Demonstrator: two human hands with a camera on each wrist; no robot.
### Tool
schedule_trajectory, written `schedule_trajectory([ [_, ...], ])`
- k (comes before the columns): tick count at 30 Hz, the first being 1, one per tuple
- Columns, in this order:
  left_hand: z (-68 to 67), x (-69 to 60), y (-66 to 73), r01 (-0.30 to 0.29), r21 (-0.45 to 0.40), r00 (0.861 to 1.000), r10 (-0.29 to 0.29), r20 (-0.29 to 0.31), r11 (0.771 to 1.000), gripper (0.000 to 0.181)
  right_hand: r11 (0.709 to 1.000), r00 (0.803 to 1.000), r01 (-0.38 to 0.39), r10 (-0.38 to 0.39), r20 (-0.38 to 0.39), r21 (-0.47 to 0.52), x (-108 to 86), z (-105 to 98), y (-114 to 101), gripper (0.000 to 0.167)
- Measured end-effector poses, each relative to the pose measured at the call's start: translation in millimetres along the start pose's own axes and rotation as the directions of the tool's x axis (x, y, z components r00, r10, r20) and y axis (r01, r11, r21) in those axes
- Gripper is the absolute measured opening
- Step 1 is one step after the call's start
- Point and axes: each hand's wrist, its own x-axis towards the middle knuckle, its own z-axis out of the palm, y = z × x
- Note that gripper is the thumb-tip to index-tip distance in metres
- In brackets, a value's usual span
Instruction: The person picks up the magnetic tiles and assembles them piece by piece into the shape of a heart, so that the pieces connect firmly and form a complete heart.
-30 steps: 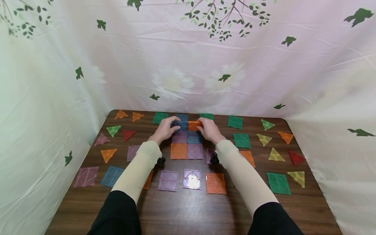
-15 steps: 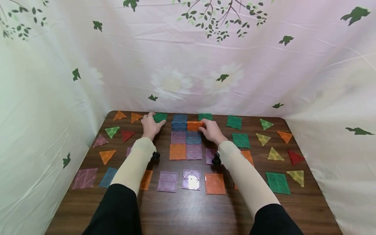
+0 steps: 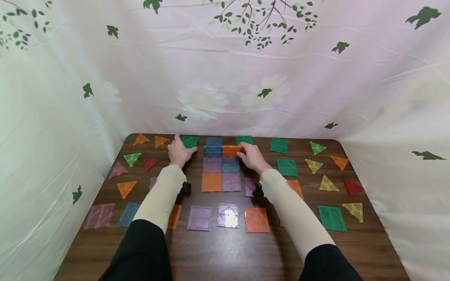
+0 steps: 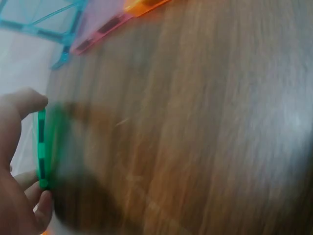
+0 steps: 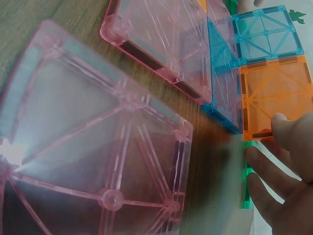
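Observation:
My right hand (image 3: 254, 157) pinches the right end of an upright orange magnetic tile (image 3: 231, 150); in the right wrist view the thumb presses its face. To the left stands an upright blue magnetic tile (image 3: 212, 151), edge to edge with it. In front lies a flat block of joined square tiles: purple (image 3: 212, 164), blue (image 3: 230, 164), orange (image 3: 211, 182) and purple (image 3: 231, 182). At the back left, my left hand (image 3: 179, 152) holds a green square tile (image 4: 41, 147) between thumb and fingers at its edges. Another blue tile (image 3: 213, 141) shows behind the upright one.
Triangular tiles lie along both sides, such as a red one (image 3: 151, 163) and a yellow one (image 3: 328, 183). Loose squares lie nearer, including a purple one (image 3: 199, 218) and an orange one (image 3: 256, 220). Further green squares (image 3: 279, 145) sit at the back. A printed curtain (image 3: 225, 78) hangs behind the table.
My left hand has left the blue tile, moved left and taken hold of the green square. The blue tile stays upright. My right hand keeps its hold on the orange tile.

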Motion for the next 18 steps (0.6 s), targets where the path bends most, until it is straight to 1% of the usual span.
schedule_trajectory([
  [2, -7.6, -2.7, -1.1, 0.016, -0.068, 1.0, -0.015, 0.018, 0.998, 0.098, 1.0, 1.0, 0.006, -0.006, 0.001, 0.005, -0.4, 0, 0, 0.014],
  [4, -15.9, -6.5, -1.7, 0.047, -0.168, 0.998, -0.04, 0.043, 0.985, 0.099, 1.0, 1.0, 0.013, -0.013, 0.001, 0.009, -0.5, 0, -1, 0.015],
  [5, -20.5, -8.9, -1.7, 0.064, -0.226, 0.997, -0.052, 0.058, 0.972, 0.099, 1.0, 1.0, 0.015, -0.015, 0.002, 0.01, -0.6, 0, -1, 0.016],
  [7, -29.0, -14.4, -1.0, 0.09, -0.333, 0.994, -0.063, 0.09, 0.939, 0.102, 1.0, 1.0, 0.018, -0.018, 0.001, 0.01, -0.5, 0, 0, 0.016],
  [9, -36.0, -19.9, -0.9, 0.085, -0.406, 0.993, -0.042, 0.114, 0.91, 0.104, 1.0, 1.0, 0.011, -0.011, 0.001, 0.009, -0.2, 0, 0, 0.016],
  [10, -39.1, -22.9, -0.7, 0.071, -0.433, 0.992, -0.018, 0.126, 0.898, 0.105, 1.0, 1.0, 0.006, -0.006, 0.003, 0.009, 0.0, 0, 0, 0.016],
  [12, -44.1, -28.8, -0.3, 0.02, -0.47, 0.987, 0.057, 0.148, 0.882, 0.103, 1.0, 1.0, -0.005, 0.005, 0.007, 0.007, 0.0, 0, 1, 0.016],
  [14, -47.5, -34.9, -0.8, -0.043, -0.488, 0.976, 0.141, 0.166, 0.872, 0.098, 1.0, 1.0, -0.015, 0.015, 0.01, 0.002, 0.1, 0, 1, 0.017],
  [16, -49.9, -40.8, -2.6, -0.109, -0.491, 0.957, 0.225, 0.184, 0.865, 0.094, 1.0, 1.0, -0.02, 0.02, 0.017, -0.003, 0.0, 0, 0, 0.019],
  [18, -51.1, -46.9, -5.4, -0.185, -0.481, 0.933, 0.308, 0.189, 0.857, 0.089, 1.0, 1.0, -0.02, 0.02, 0.022, -0.008, -0.1, 1, -1, 0.02],
])
